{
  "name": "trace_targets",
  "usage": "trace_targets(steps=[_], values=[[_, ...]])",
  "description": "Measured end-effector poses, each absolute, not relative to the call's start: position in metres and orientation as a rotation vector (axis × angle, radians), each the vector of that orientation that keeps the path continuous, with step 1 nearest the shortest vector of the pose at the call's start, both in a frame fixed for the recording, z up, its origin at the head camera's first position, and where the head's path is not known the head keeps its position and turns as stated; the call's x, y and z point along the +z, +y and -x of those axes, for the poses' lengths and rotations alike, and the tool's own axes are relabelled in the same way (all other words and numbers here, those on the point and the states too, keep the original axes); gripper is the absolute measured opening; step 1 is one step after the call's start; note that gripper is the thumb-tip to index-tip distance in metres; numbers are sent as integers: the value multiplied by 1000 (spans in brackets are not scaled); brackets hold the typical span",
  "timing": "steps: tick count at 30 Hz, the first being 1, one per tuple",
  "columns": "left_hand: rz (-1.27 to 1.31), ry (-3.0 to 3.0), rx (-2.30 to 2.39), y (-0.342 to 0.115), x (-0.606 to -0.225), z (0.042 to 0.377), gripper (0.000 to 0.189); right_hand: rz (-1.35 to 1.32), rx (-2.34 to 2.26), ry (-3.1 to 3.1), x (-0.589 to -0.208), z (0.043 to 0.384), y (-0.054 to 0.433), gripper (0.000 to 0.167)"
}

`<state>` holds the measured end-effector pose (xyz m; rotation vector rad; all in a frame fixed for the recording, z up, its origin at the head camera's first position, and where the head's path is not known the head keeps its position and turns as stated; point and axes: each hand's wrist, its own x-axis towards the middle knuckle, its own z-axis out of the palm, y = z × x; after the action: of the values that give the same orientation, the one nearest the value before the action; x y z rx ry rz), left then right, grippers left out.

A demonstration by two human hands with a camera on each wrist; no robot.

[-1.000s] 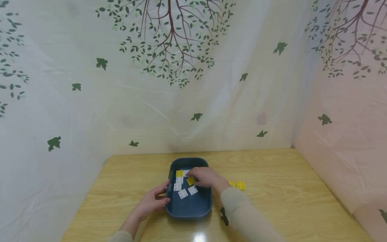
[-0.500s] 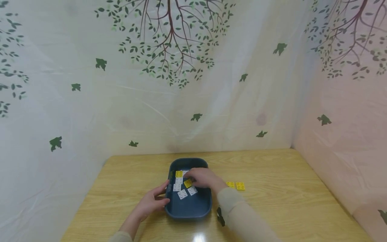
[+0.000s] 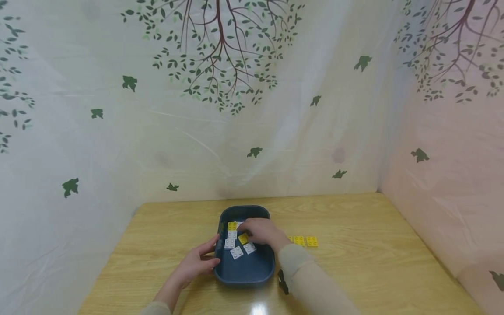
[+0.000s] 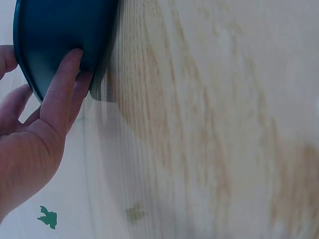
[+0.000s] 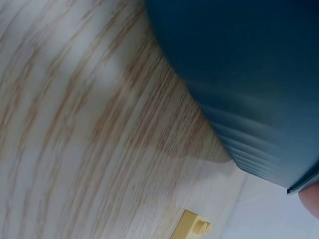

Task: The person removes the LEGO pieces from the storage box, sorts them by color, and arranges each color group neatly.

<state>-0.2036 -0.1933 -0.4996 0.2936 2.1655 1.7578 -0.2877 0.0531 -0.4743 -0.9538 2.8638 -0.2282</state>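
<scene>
A dark blue tray (image 3: 244, 275) stands on the table with toy building bricks inside. My left hand (image 3: 193, 266) rests its extended fingers against the tray's left wall. In the left wrist view, fingers (image 4: 62, 94) lie on the outer side of the tray wall (image 4: 60, 30). Reaching in from the right, my right hand (image 3: 261, 232) holds a tilted yellow brick (image 3: 243, 238), its far side hidden by the hand. Below it lie two loose white bricks, the left one (image 3: 236, 252) and the right one (image 3: 249, 248). My index fingertip overlaps another white brick (image 3: 239, 224).
Along the tray's left side, a yellow brick (image 3: 232, 226) and white bricks (image 3: 230, 243) form a column. Right of the tray, yellow bricks (image 3: 312, 241) lie in a row on the wooden table (image 3: 354, 262), partly behind the right wrist. A printed curtain (image 3: 236, 153) stands behind.
My right hand has shifted slightly left inside the tray, and the yellow brick at its fingers has moved left with it. The left hand stays at the tray's side.
</scene>
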Motion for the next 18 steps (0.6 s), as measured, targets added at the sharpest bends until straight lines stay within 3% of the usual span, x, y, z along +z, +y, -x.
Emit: trace_targets(steps=[18], values=[[-284, 2183, 1728, -194, -499, 203, 74, 913, -224, 2849, -478, 287, 50, 38]])
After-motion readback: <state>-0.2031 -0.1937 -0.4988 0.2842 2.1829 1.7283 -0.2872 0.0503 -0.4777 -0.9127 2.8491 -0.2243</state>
